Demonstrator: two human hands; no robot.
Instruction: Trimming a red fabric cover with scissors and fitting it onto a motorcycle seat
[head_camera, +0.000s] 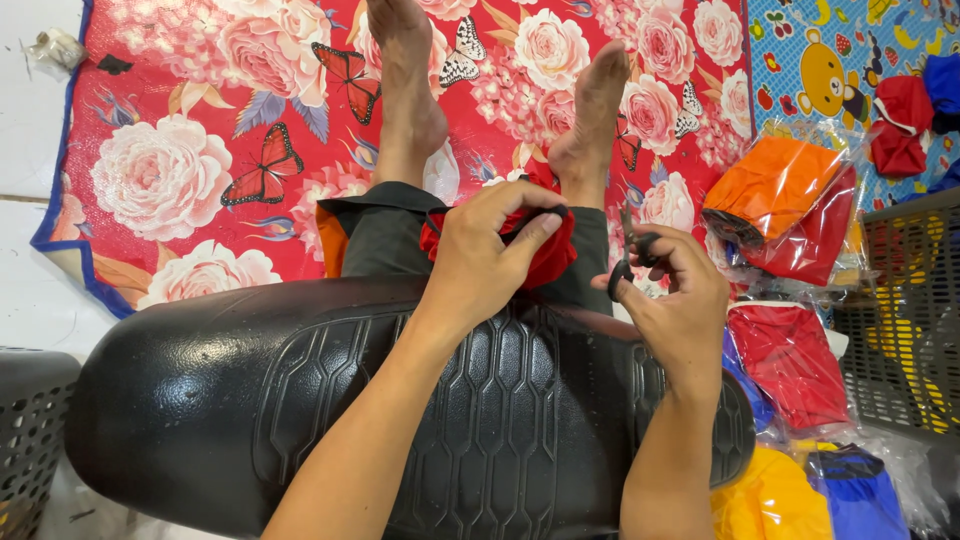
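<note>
The left hand curls forward over the black embossed cushion, fingers pinching a red fabric piece with black trim above the lap. Just beside it, the right hand grips small dark-handled scissors, blades upward. Bagged coloured garments crowd the right edge.

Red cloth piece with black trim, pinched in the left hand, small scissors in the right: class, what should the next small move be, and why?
Probably bring the scissors leftward to the black trim. The left hand pinches the red cloth piece and lifts its trim, while the right hand holds the scissors just beside it, apart from the cloth. The blades look nearly shut, so they likely need opening first.
</note>
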